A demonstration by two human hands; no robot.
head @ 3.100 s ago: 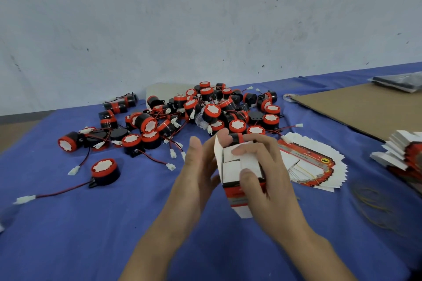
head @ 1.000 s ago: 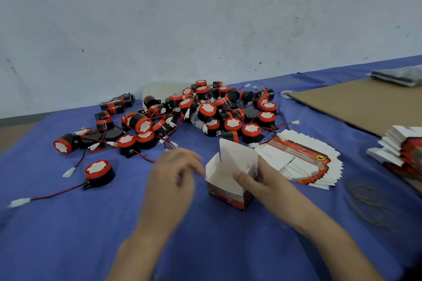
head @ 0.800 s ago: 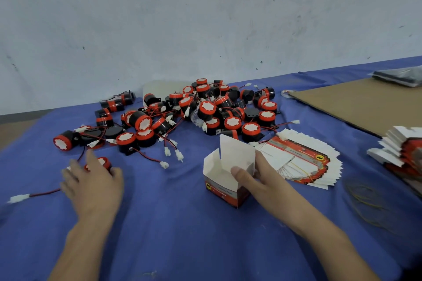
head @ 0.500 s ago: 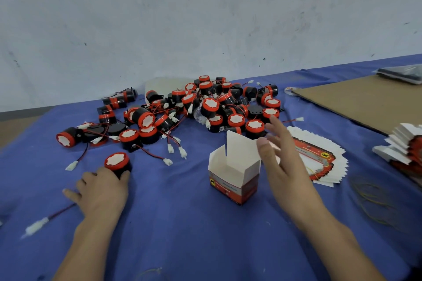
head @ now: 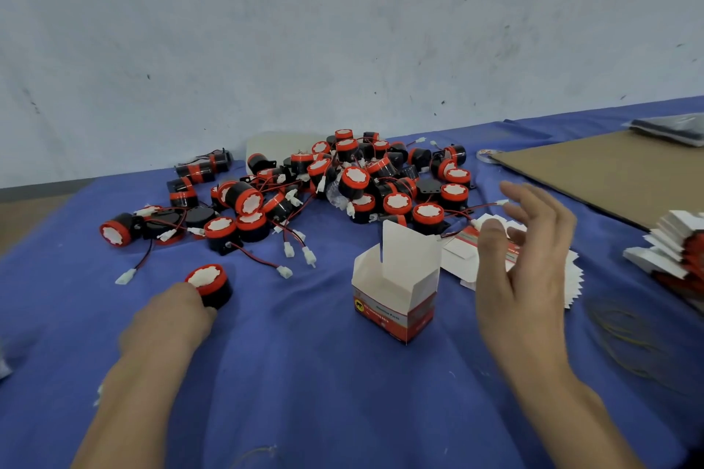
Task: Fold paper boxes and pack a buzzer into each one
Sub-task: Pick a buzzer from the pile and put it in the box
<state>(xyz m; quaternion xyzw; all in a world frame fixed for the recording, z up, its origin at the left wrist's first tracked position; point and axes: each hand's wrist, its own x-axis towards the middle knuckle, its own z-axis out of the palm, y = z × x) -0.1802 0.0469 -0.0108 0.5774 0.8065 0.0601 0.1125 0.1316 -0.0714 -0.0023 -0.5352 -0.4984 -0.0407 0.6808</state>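
Left hand: we saw it gripping one buzzer on the blue cloth.
Paper box: it stood upright in the middle, flaps open.
Right hand: we saw the fingers spread wide, holding nothing, just beside the box.

Bare surface lies between the left hand, which grips a buzzer, and the open box. The flap of the box stands up at its far side. Beyond, the buzzer pile and loose wires crowd the surface.
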